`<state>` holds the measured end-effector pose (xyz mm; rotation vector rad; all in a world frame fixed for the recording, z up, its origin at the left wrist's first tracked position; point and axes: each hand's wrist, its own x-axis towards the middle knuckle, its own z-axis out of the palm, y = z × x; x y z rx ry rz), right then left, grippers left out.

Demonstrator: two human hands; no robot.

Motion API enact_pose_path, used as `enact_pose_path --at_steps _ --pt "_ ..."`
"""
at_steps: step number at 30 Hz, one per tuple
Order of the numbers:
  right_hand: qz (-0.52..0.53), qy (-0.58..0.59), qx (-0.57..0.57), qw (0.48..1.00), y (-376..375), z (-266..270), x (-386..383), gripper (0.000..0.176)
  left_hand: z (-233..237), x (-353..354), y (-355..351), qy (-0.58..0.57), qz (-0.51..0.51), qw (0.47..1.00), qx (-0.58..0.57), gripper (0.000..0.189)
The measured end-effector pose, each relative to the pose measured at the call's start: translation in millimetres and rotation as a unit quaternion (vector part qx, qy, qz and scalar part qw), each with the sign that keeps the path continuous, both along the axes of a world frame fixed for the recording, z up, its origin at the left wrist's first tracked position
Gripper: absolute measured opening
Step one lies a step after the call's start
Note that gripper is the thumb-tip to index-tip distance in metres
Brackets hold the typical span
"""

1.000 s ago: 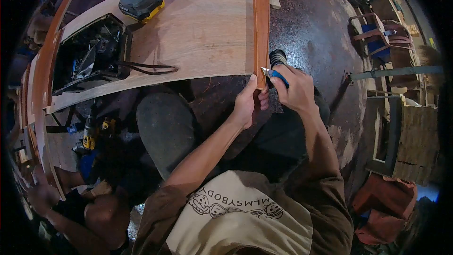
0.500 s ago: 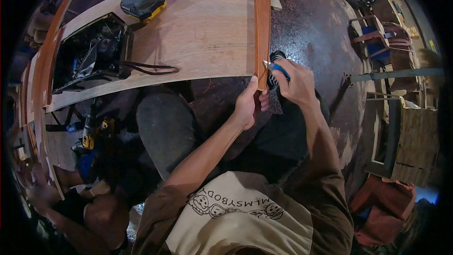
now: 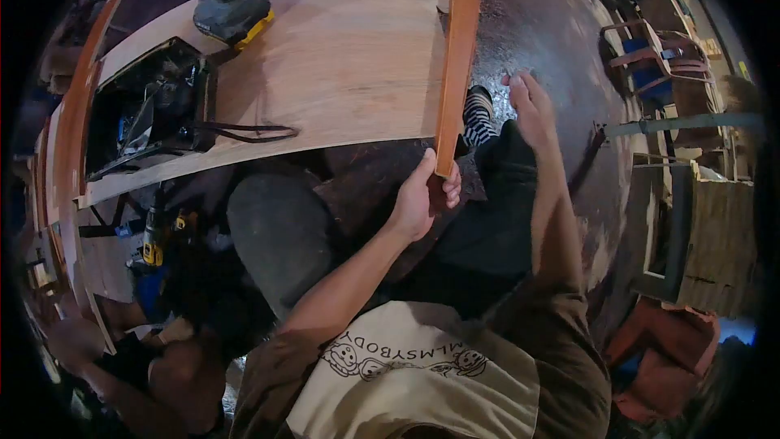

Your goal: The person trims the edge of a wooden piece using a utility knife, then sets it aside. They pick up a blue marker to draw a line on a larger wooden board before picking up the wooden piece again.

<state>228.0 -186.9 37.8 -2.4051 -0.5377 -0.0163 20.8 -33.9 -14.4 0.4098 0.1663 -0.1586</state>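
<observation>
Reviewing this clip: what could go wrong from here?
Only the left hand grips the wooden strip, at its near end, so the far end might swing or slip.

A power tool stands on the board; a knock to the board could topple it.

The dark strap trailing from the black container could snag something passing over the board.

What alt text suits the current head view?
Left hand grips the near end of a wooden strip at the edge of a board; the right hand touches neither. A power tool and black box sit on the board.
</observation>
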Motion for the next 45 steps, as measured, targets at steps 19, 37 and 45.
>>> enact_pose_path --at_steps 19,37,45 --pt "0.189 -0.068 0.019 0.980 4.7 28.3 -83.0 0.020 -0.3 3.8 -7.0 0.019 0.021 0.998 0.054 0.057" --pt "0.174 -0.131 -0.052 0.975 16.5 25.5 -87.3 0.017 15.4 20.4 -10.5 0.057 0.061 0.971 0.224 0.033" --pt "0.185 -0.152 -0.066 0.969 16.4 22.8 -83.4 0.020 11.4 20.5 -10.8 0.050 0.055 0.977 0.198 0.029"
